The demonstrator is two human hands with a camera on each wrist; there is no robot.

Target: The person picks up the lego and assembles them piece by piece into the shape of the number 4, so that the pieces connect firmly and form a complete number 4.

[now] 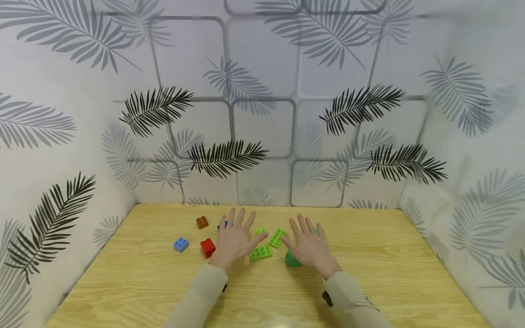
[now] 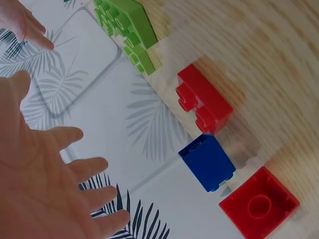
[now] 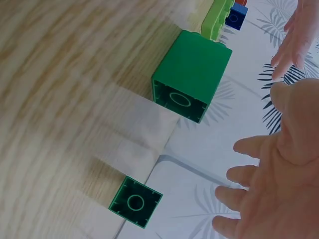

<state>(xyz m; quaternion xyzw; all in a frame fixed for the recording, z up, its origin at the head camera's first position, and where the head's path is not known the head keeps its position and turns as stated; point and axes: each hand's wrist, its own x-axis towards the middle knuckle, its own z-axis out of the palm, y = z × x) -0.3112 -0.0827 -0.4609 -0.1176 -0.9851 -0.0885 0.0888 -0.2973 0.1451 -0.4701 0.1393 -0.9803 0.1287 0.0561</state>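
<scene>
Two light-green plastic bricks with studs lie on the table (image 1: 410, 273) in the space between the left hand (image 1: 234, 241) and the right hand (image 1: 309, 247). The first, a long light-green brick (image 1: 260, 253), has its long axis nearly across the table, from left to right, and it is nearer to the left hand, at the side of the thumb. The second, a slanted light-green brick (image 1: 278, 237), points away from the person, its far end leaning to the right; it is nearer to the right hand, whose thumb tip appears just beside it. Whether they touch, I cannot tell. Both hands are wide open, with fingers spread, and neither has hold of anything. A reach to either brick would therefore go inward, I judge. A dark-green block (image 3: 194, 69) lies on its side, near the right hand.
</scene>
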